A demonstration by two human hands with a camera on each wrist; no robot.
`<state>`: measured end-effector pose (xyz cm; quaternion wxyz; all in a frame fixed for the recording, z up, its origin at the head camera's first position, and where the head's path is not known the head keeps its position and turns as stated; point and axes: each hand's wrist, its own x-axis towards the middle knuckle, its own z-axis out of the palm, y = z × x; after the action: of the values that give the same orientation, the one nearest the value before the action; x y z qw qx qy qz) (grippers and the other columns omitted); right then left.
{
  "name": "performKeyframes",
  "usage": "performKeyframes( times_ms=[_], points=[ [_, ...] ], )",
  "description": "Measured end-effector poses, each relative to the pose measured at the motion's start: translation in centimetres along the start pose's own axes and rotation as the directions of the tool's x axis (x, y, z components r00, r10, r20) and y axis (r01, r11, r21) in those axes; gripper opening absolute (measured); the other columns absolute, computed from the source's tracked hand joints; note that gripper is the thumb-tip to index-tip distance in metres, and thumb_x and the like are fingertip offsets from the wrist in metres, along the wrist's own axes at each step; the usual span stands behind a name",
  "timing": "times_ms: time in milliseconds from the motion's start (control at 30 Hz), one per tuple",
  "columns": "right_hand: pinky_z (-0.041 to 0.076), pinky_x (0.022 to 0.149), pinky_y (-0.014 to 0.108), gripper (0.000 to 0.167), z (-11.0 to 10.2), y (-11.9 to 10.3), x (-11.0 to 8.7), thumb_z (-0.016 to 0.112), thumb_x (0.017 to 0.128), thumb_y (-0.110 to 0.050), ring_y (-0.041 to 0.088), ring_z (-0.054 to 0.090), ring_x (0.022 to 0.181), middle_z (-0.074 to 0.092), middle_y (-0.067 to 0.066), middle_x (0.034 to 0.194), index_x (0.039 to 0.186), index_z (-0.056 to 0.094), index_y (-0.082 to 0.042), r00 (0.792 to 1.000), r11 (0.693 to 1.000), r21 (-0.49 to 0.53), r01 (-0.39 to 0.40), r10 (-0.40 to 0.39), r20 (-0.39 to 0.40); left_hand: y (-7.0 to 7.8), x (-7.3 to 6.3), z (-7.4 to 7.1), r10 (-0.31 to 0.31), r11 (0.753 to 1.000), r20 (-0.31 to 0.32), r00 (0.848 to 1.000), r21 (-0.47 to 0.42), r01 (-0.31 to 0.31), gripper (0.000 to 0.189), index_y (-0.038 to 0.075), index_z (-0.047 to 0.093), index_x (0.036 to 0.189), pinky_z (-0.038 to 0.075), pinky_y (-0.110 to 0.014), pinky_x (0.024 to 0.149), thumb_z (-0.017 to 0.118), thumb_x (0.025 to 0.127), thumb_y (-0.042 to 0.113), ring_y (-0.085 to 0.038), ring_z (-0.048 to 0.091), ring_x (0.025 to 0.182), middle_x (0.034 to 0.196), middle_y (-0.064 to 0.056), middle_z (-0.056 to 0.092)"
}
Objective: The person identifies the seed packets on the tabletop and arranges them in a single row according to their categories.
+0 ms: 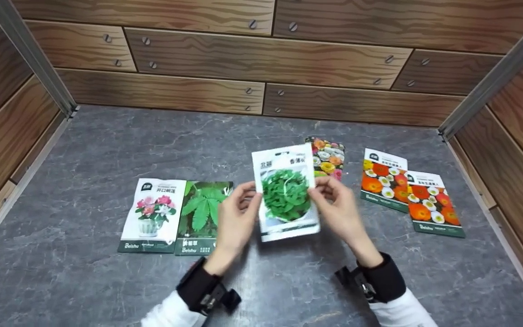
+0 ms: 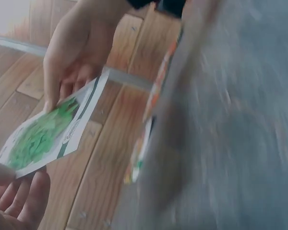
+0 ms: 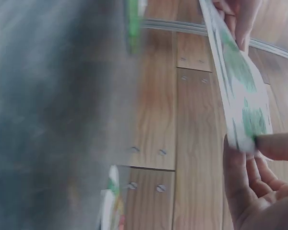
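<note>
A white seed packet with a green leafy plant picture [image 1: 286,195] is held up off the table, its front toward the head camera. My left hand [image 1: 238,217] pinches its left edge between thumb and fingers. On the opposite edge, my right hand [image 1: 337,206] pinches it the same way. Both wrist views show the packet [image 2: 43,134] spanning the two hands, with the thumb on its printed face. Partly hidden behind it lies a packet with multicoloured flowers [image 1: 329,156].
Left on the grey table [image 1: 107,281] lie a pink-flower packet [image 1: 152,215] and a green-leaf packet [image 1: 204,211], side by side. Two orange-flower packets [image 1: 384,179] overlap slightly on the right. Wood-patterned walls [image 1: 261,59] enclose the back and sides.
</note>
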<state>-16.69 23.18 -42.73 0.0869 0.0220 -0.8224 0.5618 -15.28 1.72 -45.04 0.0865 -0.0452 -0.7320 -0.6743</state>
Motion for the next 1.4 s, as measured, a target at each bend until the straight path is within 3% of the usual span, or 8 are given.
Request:
performKeyframes(
  times_ms=[300,667,767,933,1033,1133,1300,1400],
  points=[
    [0.06,0.059,0.028,0.053,1.4,0.4,-1.4,0.07,0.096,0.004,0.011,0.064,0.062,0.071,0.019,0.091,0.146,0.054,0.002,0.992,0.992,-0.068,0.106,-0.1,0.082,0.0,0.4,-2.1,0.116,0.966,0.001,0.993,0.231,-0.113,0.039,-0.002,0.065,0.136,0.051,-0.018,0.054,0.068,0.098,0.003,-0.008,0.064,0.067,0.101,-0.017,0.079],
    [0.059,0.069,0.023,0.055,1.5,0.6,-2.7,0.067,0.101,-0.006,0.012,0.068,0.073,0.07,0.014,0.102,0.153,0.049,-0.003,0.973,0.956,-0.186,0.228,-0.218,0.074,1.9,0.3,-3.2,0.113,0.914,0.127,0.985,0.375,-0.153,0.05,-0.001,0.059,0.144,0.051,-0.016,0.061,0.072,0.096,0.004,-0.007,0.06,0.068,0.107,-0.015,0.077],
    [0.058,0.071,0.023,0.056,1.5,0.6,-2.7,0.068,0.101,-0.006,0.011,0.069,0.076,0.069,0.013,0.105,0.154,0.049,-0.004,0.976,0.954,-0.209,0.213,-0.2,0.083,2.1,0.4,-3.4,0.101,0.883,0.15,0.983,0.442,-0.158,0.053,-0.001,0.059,0.145,0.05,-0.017,0.059,0.074,0.095,0.008,-0.007,0.059,0.066,0.109,-0.014,0.077],
    [0.057,0.068,0.023,0.065,2.1,0.4,-2.4,0.074,0.096,-0.006,0.016,0.071,0.078,0.071,0.012,0.106,0.155,0.049,-0.001,0.981,0.943,-0.281,0.177,-0.145,0.131,1.9,0.6,-3.7,0.075,0.79,0.158,0.985,0.594,-0.155,0.057,-0.001,0.06,0.145,0.052,-0.023,0.057,0.079,0.093,0.015,-0.012,0.061,0.064,0.107,-0.014,0.078],
    [0.055,0.065,0.021,0.071,2.7,0.3,-2.0,0.078,0.093,-0.006,0.018,0.069,0.078,0.071,0.014,0.105,0.156,0.046,0.003,0.976,0.927,-0.336,0.168,-0.109,0.188,1.4,0.6,-3.8,0.066,0.731,0.159,0.985,0.664,-0.156,0.06,-0.001,0.059,0.145,0.064,-0.038,0.072,0.08,0.093,0.019,-0.027,0.074,0.081,0.12,-0.021,0.076],
    [0.051,0.066,0.02,0.077,3.1,0.1,-1.6,0.079,0.093,-0.01,0.013,0.064,0.079,0.068,0.01,0.104,0.158,0.041,0.003,0.969,0.907,-0.395,0.145,-0.05,0.241,1.0,0.5,-3.7,0.036,0.709,0.163,0.986,0.692,-0.14,0.064,-0.003,0.056,0.147,0.062,-0.054,0.098,0.08,0.092,0.02,-0.043,0.073,0.113,0.135,-0.029,0.069],
    [0.046,0.066,0.025,0.084,3.7,0.0,-1.2,0.08,0.093,-0.017,0.011,0.055,0.075,0.064,0.007,0.095,0.161,0.035,0.003,0.96,0.862,-0.494,0.118,0.028,0.277,0.2,0.6,-3.5,-0.037,0.711,0.174,0.984,0.696,-0.096,0.071,-0.006,0.05,0.15,0.046,-0.064,0.118,0.081,0.091,0.017,-0.054,0.055,0.139,0.147,-0.033,0.058],
    [0.057,0.078,0.038,0.09,4.0,0.2,-1.2,0.082,0.091,-0.021,0.025,0.066,0.088,0.069,0.017,0.113,0.162,0.032,0.003,0.954,0.833,-0.541,0.116,0.059,0.295,-0.3,0.5,-3.2,-0.09,0.716,0.184,0.979,0.695,-0.065,0.076,-0.007,0.046,0.153,0.042,-0.066,0.121,0.081,0.09,0.016,-0.056,0.049,0.143,0.152,-0.034,0.053]
  ],
)
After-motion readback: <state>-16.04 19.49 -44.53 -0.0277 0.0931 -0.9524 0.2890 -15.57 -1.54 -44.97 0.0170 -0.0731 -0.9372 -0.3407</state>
